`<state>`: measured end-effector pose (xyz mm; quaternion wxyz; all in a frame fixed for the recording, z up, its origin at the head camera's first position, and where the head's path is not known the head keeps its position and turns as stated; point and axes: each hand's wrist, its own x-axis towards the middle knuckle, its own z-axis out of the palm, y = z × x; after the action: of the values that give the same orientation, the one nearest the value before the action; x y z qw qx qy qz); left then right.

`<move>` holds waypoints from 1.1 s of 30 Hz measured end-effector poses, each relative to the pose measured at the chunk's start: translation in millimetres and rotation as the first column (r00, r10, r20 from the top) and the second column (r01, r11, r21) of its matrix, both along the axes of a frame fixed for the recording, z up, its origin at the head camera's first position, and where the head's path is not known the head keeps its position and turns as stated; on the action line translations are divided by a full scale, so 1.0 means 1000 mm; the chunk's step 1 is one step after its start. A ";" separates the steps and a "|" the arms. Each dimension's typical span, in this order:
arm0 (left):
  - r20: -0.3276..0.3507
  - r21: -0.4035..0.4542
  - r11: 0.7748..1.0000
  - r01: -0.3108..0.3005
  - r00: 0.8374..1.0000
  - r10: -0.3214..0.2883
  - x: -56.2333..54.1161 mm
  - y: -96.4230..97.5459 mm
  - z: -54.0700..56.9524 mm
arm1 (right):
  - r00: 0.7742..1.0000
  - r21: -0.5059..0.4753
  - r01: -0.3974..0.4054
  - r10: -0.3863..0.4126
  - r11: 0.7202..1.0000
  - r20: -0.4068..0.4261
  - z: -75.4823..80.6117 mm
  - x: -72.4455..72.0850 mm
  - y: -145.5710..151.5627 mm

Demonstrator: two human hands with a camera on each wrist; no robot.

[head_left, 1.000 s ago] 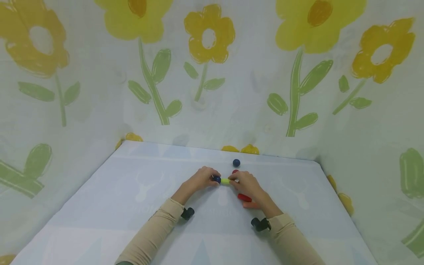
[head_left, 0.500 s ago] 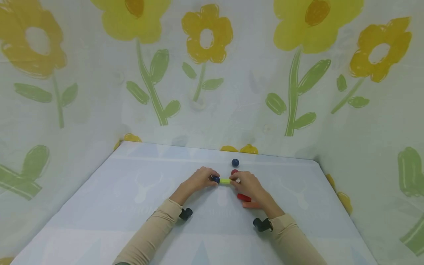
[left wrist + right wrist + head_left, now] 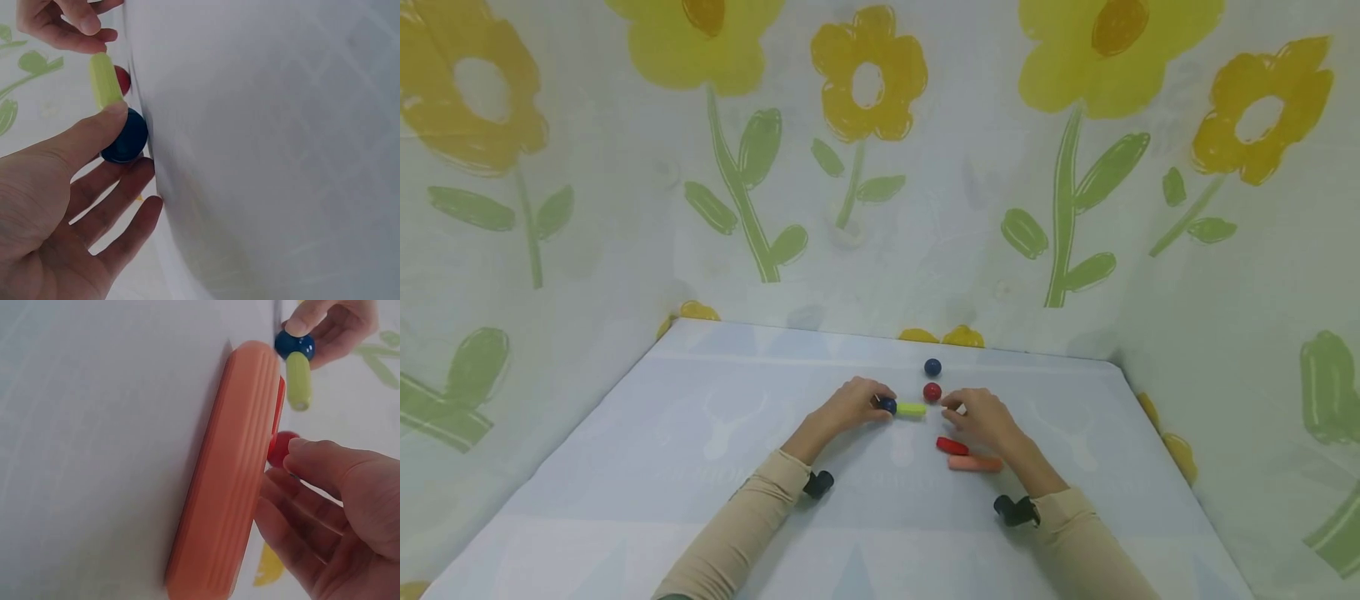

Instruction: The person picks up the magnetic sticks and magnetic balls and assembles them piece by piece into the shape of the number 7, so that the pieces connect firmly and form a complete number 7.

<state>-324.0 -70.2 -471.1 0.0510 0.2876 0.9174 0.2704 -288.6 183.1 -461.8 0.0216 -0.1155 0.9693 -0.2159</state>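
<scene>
My left hand [image 3: 852,406] pinches a dark blue ball [image 3: 127,139] between thumb and fingers. A short yellow-green rod [image 3: 105,81] extends from this ball, its far end pointing toward my right hand. My right hand [image 3: 981,415] is bent loosely just right of the rod's free end, with a small gap between them. Nothing shows between the right thumb and fingers in the right wrist view. A red ball [image 3: 932,392] lies on the table close to the right fingertips; in the right wrist view the right thumb [image 3: 319,459] overlaps it.
Behind the red ball lies a second dark blue ball [image 3: 932,367]. Nearer me, below the right hand, are a short red piece [image 3: 952,446] and a longer, ridged orange rod [image 3: 975,463]. Flower-printed cloth walls [image 3: 955,208] border the white table [image 3: 760,500].
My right hand has let go of the yellow-green rod and moved right, uncovering the red ball and more of the orange rod. My left hand keeps its hold on the blue ball.
</scene>
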 end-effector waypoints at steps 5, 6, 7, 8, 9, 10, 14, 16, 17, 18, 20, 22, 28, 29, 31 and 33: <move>0.004 0.010 1.000 -0.005 1.000 0.005 0.002 -0.001 0.000 | 1.000 -0.020 0.020 -0.019 1.000 0.007 -0.004 0.000 0.008; 0.003 0.008 1.000 -0.006 1.000 0.006 0.002 -0.001 0.000 | 1.000 -0.022 0.025 -0.025 0.999 0.009 -0.004 0.000 0.009; 0.003 0.008 1.000 -0.006 1.000 0.006 0.002 -0.001 0.000 | 1.000 -0.027 0.026 -0.026 0.999 0.010 -0.005 0.000 0.010; 0.001 0.008 1.000 -0.006 1.000 0.006 0.002 -0.001 0.000 | 1.000 -0.030 0.026 -0.026 0.999 0.008 -0.006 0.000 0.011; -0.001 0.006 1.000 -0.005 1.000 0.005 0.002 -0.001 0.000 | 1.000 -0.033 0.026 -0.026 0.999 0.005 -0.006 0.000 0.011; -0.004 0.004 1.000 -0.002 1.000 0.002 0.001 -0.001 0.000 | 1.000 -0.035 0.025 -0.025 0.999 0.002 -0.007 0.000 0.012; -0.006 0.000 1.000 -0.003 1.000 0.003 0.001 -0.001 -0.001 | 1.000 -0.042 0.031 -0.030 0.999 0.004 -0.008 -0.001 0.013; -0.007 0.001 1.000 -0.002 1.000 0.002 0.000 -0.001 -0.002 | 0.999 -0.052 0.036 -0.035 0.998 0.014 -0.007 -0.001 0.013; -0.007 0.002 1.000 -0.005 1.000 0.005 0.001 -0.001 -0.002 | 0.999 -0.056 0.039 -0.037 0.998 0.021 -0.008 -0.002 0.013; -0.006 0.002 1.000 -0.005 1.000 0.005 0.001 -0.002 -0.002 | 0.999 -0.062 0.041 -0.039 0.997 0.029 -0.008 -0.002 0.014; -0.009 0.000 1.000 -0.003 1.000 0.003 0.001 -0.002 -0.003 | 0.998 -0.075 0.047 -0.043 0.996 0.048 -0.009 -0.004 0.015; -0.010 -0.003 1.000 -0.004 1.000 0.004 0.001 -0.002 -0.002 | 0.997 -0.088 0.048 -0.043 0.995 0.062 -0.009 -0.005 0.016; -0.011 -0.004 1.000 -0.011 1.000 0.011 0.001 -0.002 -0.002 | 0.996 -0.122 0.052 -0.043 0.991 0.078 -0.009 -0.009 0.018; -0.014 -0.004 1.000 -0.010 1.000 0.010 0.001 -0.002 -0.002 | 0.996 -0.123 0.053 -0.044 0.991 0.079 -0.009 -0.010 0.019; -0.018 -0.003 1.000 -0.008 1.000 0.008 0.001 -0.002 -0.002 | 0.995 -0.128 0.058 -0.047 0.990 0.084 -0.009 -0.011 0.019; -0.019 -0.005 1.000 -0.008 1.000 0.008 0.001 -0.002 -0.001 | 0.995 -0.132 0.058 -0.046 0.990 0.094 -0.008 -0.012 0.019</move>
<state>-323.0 -72.0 -472.5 0.0419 0.2865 0.9196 0.2656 -300.9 202.5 -469.8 0.0521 -0.0815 0.9533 -0.2861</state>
